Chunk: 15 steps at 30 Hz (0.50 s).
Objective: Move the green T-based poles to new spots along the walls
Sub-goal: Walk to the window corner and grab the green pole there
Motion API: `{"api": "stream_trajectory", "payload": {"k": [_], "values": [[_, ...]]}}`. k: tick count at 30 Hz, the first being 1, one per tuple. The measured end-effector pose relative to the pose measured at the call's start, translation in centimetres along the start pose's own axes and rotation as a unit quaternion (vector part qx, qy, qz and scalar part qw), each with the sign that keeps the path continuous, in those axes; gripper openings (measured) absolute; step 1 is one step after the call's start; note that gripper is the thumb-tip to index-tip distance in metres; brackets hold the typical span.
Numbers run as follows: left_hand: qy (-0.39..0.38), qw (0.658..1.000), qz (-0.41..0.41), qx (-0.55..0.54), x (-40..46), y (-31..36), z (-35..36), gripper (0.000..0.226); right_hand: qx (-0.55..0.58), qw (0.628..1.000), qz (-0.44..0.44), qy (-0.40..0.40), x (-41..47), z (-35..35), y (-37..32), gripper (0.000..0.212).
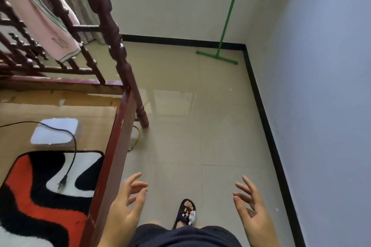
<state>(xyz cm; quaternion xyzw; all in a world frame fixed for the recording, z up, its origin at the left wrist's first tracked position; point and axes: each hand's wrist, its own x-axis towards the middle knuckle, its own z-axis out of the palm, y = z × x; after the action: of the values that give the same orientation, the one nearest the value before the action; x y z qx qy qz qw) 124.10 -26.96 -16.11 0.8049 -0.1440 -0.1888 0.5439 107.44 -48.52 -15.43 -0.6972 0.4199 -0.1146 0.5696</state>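
Green T-based pole (228, 15) leaning in far corner, base on floor (200, 126), untouched. Left hand (128, 204) and right hand (251, 206) spread wide, grip empty. Apparently yet to begin.

Ahead and left of my left hand stands a dark red bedpost (118, 54). A pink towel (43, 18) hangs on the rail beyond it. Further left, a black plug (62, 182) lies on a red, black and white rug (40, 192), a white pad (54, 130) just beyond.
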Motion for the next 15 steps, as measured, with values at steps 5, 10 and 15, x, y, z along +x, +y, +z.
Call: {"api": "stream_trajectory", "payload": {"k": [5, 10, 15], "values": [[0.002, 1.000, -0.006, -0.004, 9.5, 1.9, 1.8, 0.030, 0.002, 1.000, 0.016, -0.014, 10.3, 0.1, -3.3, 0.046], [-0.002, 1.000, -0.002, 0.007, 21.6, 2.8, 2.9, 0.028, 0.010, 1.000, 0.028, 0.006, 21.5, 2.2, -6.0, 0.042], [-0.010, 0.999, 0.037, 0.017, 37.4, 6.0, 1.8, 0.035, 0.036, 0.999, 0.011, 0.035, 34.2, 5.9, -11.5, 0.041]]}}
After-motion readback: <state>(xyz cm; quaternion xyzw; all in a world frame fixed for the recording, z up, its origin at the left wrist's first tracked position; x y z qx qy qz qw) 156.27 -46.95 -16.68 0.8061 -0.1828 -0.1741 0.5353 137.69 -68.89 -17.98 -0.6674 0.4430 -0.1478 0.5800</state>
